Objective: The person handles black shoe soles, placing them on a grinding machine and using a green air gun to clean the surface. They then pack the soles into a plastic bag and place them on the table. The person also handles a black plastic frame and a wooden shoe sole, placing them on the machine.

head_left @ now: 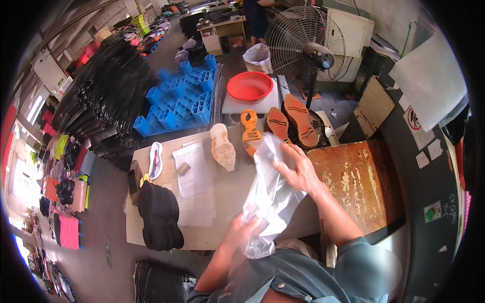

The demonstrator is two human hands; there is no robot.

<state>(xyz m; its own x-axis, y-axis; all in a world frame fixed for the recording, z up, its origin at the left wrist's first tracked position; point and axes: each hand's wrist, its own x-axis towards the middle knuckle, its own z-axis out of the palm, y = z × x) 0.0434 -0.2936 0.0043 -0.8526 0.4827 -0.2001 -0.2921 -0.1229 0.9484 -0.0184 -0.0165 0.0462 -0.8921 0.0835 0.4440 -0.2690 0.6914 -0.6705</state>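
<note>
A translucent white plastic bag (pixel 270 194) hangs crumpled in front of me, above the near side of the table. My left hand (pixel 242 230), slightly blurred, is closed on its lower left side. Against the bag's upper right side lies my right hand (pixel 299 169), fingers stretched out and thumb apart, resting on the film. Beyond the bag are a whitish shoe sole (pixel 223 147) and an orange sole-shaped piece (pixel 250 132). Farther right stand two orange-brown soles (pixel 300 121). To the left is a stack of black soles (pixel 159 217).
The pale table (pixel 197 240) carries paper sheets (pixel 194 174), a small brown block (pixel 183 168) and a white shoe-shaped piece (pixel 155 160). Behind it are a blue plastic pallet (pixel 177 98), a red basin (pixel 249 87) and a large fan (pixel 305 48). A worn brown board (pixel 356 184) lies right.
</note>
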